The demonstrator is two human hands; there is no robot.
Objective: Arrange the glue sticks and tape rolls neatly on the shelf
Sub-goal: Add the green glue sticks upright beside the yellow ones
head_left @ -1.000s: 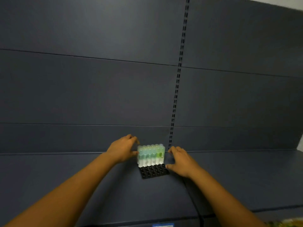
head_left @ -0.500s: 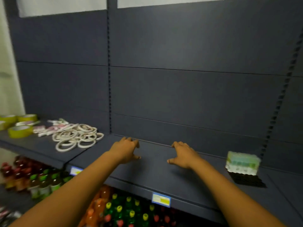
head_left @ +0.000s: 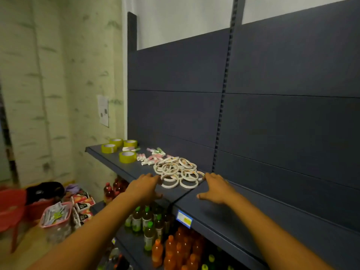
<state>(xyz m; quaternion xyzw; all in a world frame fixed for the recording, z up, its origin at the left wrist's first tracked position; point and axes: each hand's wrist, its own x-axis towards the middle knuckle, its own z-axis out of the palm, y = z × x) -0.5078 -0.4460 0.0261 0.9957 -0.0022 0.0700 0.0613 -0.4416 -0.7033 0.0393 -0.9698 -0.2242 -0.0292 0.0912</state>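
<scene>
Dark blue shelving fills my view, w/ a pale patterned wall off to the left. Nearest to me, low down, a lower shelf (head_left: 136, 248) carries drink bottles (head_left: 150, 227), green-capped ones at left and orange ones further right. On the floor left of that I see a clear bag w/ pink trim (head_left: 56, 217), juice cartons (head_left: 82, 203) beside it, and a red chair (head_left: 11, 209) at the frame edge.

Above the bottles runs the shelf (head_left: 224, 213) where the work is, w/ a blue-yellow price tag (head_left: 184, 219) on its front lip. Both forearms reach up onto it. My left hand (head_left: 145, 187) sits palm down near the front edge, grip apart, fingers loosely bent, holding nothing; fingertips are right at the near edge of the white pile, can't tell if touching. My right hand (head_left: 216, 189) lies palm down on the bare shelf just right of the pile, fingers spread and relaxed, thumb out, also holding nothing.

Between and just past the hands is a jumbled heap of thin white tape rolls (head_left: 179, 172), overlapping, not stacked. Behind that, glue sticks (head_left: 152, 155) lie scattered on their sides, pink and green caps, too blurry to count. Furthest back, at the shelf's left end, four yellow tape rolls (head_left: 127, 156) lie flat, one nearer, three grouped behind. A white paper notice (head_left: 103, 111) hangs on the wall beyond.
</scene>
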